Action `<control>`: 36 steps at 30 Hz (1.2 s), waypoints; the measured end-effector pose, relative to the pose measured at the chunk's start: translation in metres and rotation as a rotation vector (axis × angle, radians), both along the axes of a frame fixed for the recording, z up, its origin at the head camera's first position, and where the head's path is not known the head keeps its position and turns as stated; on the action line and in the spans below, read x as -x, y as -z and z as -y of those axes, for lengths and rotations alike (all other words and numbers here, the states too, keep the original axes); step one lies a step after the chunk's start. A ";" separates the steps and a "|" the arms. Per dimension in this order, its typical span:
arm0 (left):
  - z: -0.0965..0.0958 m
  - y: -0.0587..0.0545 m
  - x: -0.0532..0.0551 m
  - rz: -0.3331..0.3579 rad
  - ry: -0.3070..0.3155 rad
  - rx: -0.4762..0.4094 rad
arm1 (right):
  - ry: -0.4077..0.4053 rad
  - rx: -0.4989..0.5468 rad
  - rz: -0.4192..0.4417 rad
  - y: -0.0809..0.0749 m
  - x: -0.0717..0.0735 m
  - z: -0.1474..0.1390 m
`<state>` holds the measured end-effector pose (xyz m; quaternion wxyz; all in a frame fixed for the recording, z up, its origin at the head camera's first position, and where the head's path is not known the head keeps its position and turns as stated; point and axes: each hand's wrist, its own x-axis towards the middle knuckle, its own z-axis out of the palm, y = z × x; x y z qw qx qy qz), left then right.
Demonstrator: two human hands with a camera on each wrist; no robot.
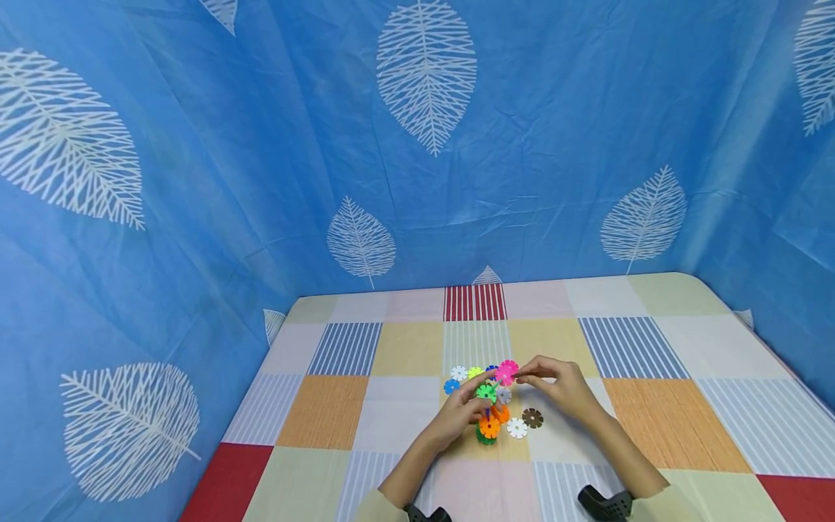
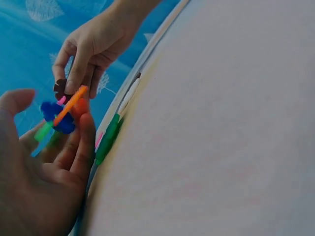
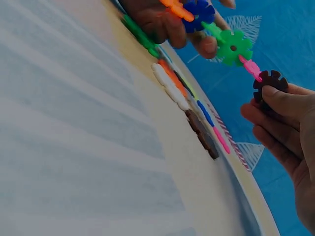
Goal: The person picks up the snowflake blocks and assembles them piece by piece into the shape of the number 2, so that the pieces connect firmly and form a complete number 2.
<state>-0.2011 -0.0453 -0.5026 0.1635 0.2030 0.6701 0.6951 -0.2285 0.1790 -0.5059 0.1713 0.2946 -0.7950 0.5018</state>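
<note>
My left hand (image 1: pixel 457 417) holds a chain of slotted plastic discs, gripping near its orange disc (image 1: pixel 489 426) and blue disc (image 3: pixel 199 14). Beyond those the chain runs through a green disc (image 3: pixel 234 47) to a pink disc (image 3: pixel 252 69). At the pink end, my right hand (image 3: pixel 300 118) pinches a dark brown disc (image 3: pixel 270 87) between thumb and fingers. The brown disc touches the pink one edge to edge; how deep their slots sit cannot be told. Part of the left fingers' hold is hidden behind the discs.
Loose discs lie on the patchwork-covered table (image 1: pixel 404 406) beneath the hands. Among them are a white disc (image 1: pixel 517 428), a brown disc (image 1: pixel 532 417), a light blue disc (image 1: pixel 451 386) and a dark green disc (image 1: pixel 485 439). A blue leaf-print curtain (image 1: pixel 522 145) hangs behind.
</note>
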 end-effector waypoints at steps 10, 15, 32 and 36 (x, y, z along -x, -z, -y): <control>0.002 -0.010 -0.003 -0.098 -0.005 -0.004 | -0.008 -0.009 0.007 -0.022 -0.016 0.011; 0.003 0.000 0.001 -0.048 0.008 0.020 | -0.037 0.011 0.026 -0.020 -0.017 0.011; 0.003 0.016 0.010 0.041 0.025 -0.109 | -0.015 0.080 -0.043 -0.004 -0.008 0.017; 0.002 0.016 0.011 0.053 0.012 -0.135 | 0.023 0.065 -0.069 0.014 0.001 0.017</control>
